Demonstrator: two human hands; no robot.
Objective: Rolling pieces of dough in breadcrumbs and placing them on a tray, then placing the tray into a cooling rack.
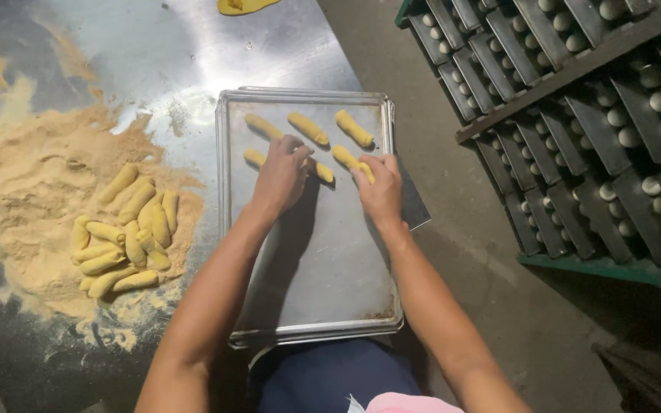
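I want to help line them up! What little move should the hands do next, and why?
Probably let go and reach left for another roll. The left hand and right hand each rest on a yellow crumb-coated dough roll in the second row of the flat silver metal baking tray, most of it bare. A pile of coated rolls waits on the crumb-strewn steel table.

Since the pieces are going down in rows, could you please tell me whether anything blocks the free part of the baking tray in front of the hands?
Nothing visible does: the baking tray is bare below both hands and the dough pieces.
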